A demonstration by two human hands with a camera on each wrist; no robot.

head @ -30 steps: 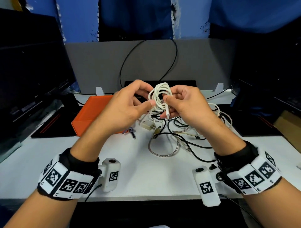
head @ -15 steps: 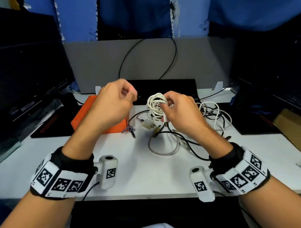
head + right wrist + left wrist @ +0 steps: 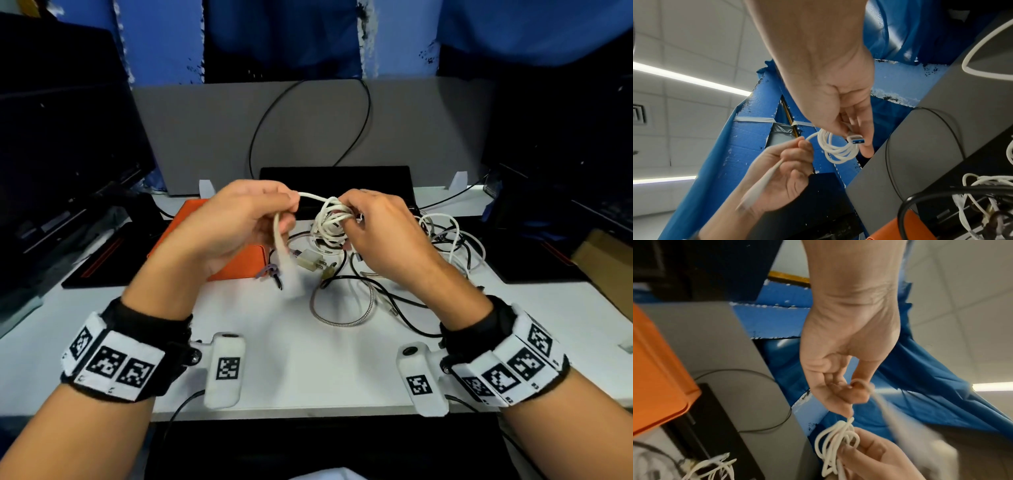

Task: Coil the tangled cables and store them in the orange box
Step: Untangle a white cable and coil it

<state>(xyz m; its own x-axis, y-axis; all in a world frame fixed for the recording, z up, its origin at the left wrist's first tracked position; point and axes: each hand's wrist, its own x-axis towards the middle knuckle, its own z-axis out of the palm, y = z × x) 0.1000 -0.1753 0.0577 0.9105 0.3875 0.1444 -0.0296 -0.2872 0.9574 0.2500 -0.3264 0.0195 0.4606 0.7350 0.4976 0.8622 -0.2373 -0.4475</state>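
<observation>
A white cable is held in the air above the middle of the desk, most of it wound into a small coil. The coil is pinched by the right hand, whose thumb and fingers are curled round the loops and a blue-tipped USB plug. The free tail is gripped by the left hand just beside it, fingers curled round the strand, the loose end hanging blurred below. Under the hands a tangle of cables, white, black and braided silver, is spread toward the desk's right side. The orange box is set at the left, toward the far edge, partly hidden by the left hand.
</observation>
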